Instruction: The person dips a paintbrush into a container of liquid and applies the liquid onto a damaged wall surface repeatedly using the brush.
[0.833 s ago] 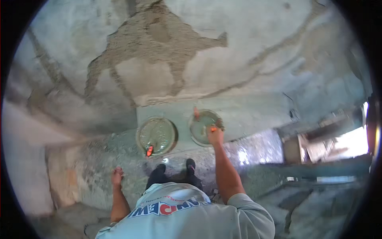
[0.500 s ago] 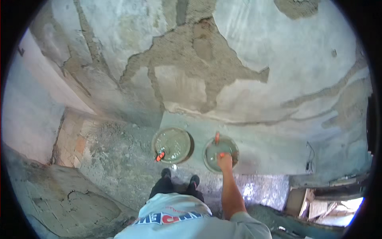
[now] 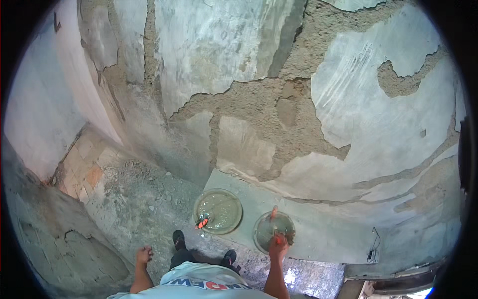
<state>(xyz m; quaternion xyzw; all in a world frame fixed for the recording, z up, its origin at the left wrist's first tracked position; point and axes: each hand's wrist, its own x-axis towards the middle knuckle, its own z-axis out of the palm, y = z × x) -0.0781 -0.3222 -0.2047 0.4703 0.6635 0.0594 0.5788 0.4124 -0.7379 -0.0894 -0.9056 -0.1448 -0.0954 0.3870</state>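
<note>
1. Now the right hand (image 3: 279,245) is closed around a small orange-red handle (image 3: 278,237), over a round, grey tub (image 3: 256,234) by the front edge of the flat, pale grey slab (image 3: 328,240).
2. An orange grip (image 3: 274,213) stands at that tub's back rim.
3. Near the slab's left edge sits a round tub of shiny grey-green mush (image 3: 240,212), a bright orange-red handle (image 3: 202,223) on its rim.
4. The left hand (image 3: 144,254) has bent fingers; I cannot tell how wide.

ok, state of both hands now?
Left hand: loosely open, nothing visible in it.
Right hand: closed on an orange handle over the right tub.
</note>
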